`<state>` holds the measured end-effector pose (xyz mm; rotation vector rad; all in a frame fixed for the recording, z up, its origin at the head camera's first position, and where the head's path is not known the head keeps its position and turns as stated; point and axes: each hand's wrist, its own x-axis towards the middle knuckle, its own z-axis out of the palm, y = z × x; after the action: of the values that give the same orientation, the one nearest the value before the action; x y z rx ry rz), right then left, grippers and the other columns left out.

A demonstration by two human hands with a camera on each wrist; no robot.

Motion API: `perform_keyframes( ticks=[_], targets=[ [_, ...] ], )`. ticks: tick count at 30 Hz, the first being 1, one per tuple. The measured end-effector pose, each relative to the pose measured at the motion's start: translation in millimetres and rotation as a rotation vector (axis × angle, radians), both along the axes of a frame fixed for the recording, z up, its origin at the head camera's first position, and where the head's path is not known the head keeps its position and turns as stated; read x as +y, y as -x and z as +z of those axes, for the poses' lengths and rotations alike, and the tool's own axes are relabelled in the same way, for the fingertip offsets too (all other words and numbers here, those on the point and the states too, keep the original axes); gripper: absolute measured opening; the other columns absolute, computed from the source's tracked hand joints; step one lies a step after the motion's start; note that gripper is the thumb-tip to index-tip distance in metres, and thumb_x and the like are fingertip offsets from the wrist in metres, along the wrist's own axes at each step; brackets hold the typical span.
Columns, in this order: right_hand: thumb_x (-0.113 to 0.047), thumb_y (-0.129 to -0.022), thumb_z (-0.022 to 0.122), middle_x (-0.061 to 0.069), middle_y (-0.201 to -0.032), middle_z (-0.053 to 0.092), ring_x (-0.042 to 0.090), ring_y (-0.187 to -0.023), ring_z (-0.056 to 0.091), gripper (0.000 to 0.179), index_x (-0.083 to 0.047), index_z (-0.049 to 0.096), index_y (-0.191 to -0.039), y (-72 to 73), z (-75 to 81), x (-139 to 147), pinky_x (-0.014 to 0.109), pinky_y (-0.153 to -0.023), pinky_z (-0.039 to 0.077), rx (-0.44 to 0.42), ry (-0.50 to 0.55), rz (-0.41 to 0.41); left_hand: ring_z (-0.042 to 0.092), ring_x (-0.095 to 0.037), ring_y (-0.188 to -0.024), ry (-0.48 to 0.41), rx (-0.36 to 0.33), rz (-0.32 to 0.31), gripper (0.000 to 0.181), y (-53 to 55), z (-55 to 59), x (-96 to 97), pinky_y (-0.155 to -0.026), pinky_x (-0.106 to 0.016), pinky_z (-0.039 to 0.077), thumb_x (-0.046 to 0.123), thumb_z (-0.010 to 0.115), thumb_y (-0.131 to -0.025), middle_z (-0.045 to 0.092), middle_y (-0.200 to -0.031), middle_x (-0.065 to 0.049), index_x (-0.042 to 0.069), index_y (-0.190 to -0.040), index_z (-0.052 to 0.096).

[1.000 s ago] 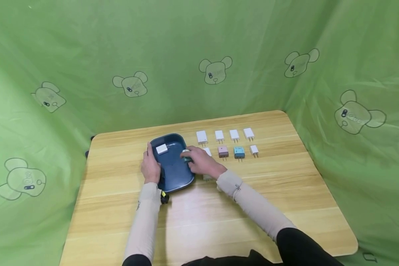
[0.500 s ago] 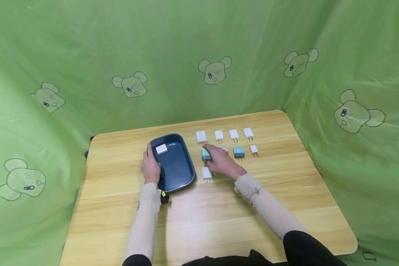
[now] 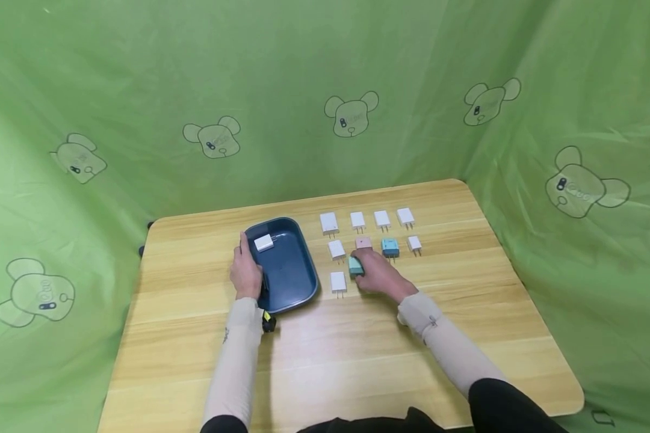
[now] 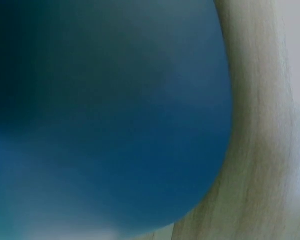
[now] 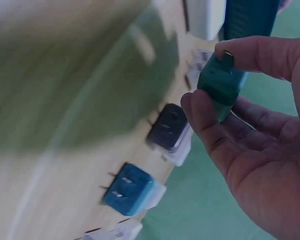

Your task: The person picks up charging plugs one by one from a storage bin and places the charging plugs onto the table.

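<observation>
In the head view my left hand holds the left side of a dark blue tray; its fingertips are partly hidden. One white charger lies in the tray. The tray fills most of the left wrist view, blurred. My right hand pinches a green charger between thumb and fingers, plainly seen in the right wrist view. It is just in front of a pink charger, partly covered by the hand. A blue charger lies right of that.
White chargers line the back row, among them a large one. Two more, a middle one and a front one, lie between tray and right hand. A small white charger lies at the right. The wooden table meets green curtains.
My right hand has moved right from the tray's right rim, carrying the green charger past the left column of white chargers to in front of the pink one. The left hand and tray stay put.
</observation>
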<state>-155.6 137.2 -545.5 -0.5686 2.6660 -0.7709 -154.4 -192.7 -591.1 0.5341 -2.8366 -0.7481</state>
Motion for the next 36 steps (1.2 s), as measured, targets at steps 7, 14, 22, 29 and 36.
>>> perform_keyframes(
  ticks=[7,14,22,29,36],
  targets=[
    [-0.005,-0.079,0.071,0.028,-0.138,0.059,0.042,-0.128,0.058,0.066,0.010,0.051,-0.140,-8.8,-11.9,10,0.054,-0.110,0.048,0.013,-0.033,-0.003,0.067,-0.043,-0.088,-0.010,-0.004,0.000,0.090,0.0,0.3,1.2,-0.073,-0.054,0.057,-0.006,0.066,-0.084,0.058,-0.133,-0.024,0.018,-0.161,0.027],
    [-0.007,-0.078,0.072,0.025,-0.134,0.062,0.040,-0.124,0.061,0.065,0.007,0.053,-0.139,-16.0,-18.9,13,0.054,-0.108,0.049,0.035,-0.094,-0.002,0.067,-0.043,-0.087,-0.010,-0.002,-0.001,0.090,-0.2,0.4,0.9,-0.072,-0.054,0.057,-0.005,0.067,-0.084,0.058,-0.133,-0.024,0.018,-0.161,0.027],
    [-0.007,-0.080,0.070,0.022,-0.131,0.064,0.038,-0.120,0.062,0.062,0.004,0.055,-0.139,-22.1,-25.2,15,0.053,-0.104,0.052,0.094,-0.147,0.004,0.067,-0.044,-0.085,-0.005,-0.003,-0.004,0.091,-0.8,-0.3,0.6,-0.071,-0.055,0.057,-0.006,0.067,-0.083,0.058,-0.133,-0.024,0.017,-0.161,0.027],
    [-0.008,-0.086,0.065,0.024,-0.135,0.061,0.040,-0.114,0.062,0.058,0.004,0.054,-0.142,-26.4,-26.6,15,0.053,-0.095,0.055,0.200,-0.239,0.042,0.066,-0.043,-0.082,0.001,0.000,-0.010,0.092,0.1,-0.8,0.7,-0.071,-0.054,0.057,-0.006,0.068,-0.083,0.058,-0.131,-0.024,0.017,-0.162,0.025],
    [-0.009,-0.093,0.061,0.024,-0.138,0.057,0.038,-0.108,0.059,0.059,0.004,0.045,-0.148,-31.0,-28.2,11,0.048,-0.082,0.057,0.240,-0.378,0.090,0.066,-0.044,-0.088,0.002,-0.010,-0.013,0.093,-0.2,-0.4,0.5,-0.074,-0.055,0.057,-0.006,0.069,-0.083,0.057,-0.132,-0.024,0.017,-0.162,0.025]
  ],
)
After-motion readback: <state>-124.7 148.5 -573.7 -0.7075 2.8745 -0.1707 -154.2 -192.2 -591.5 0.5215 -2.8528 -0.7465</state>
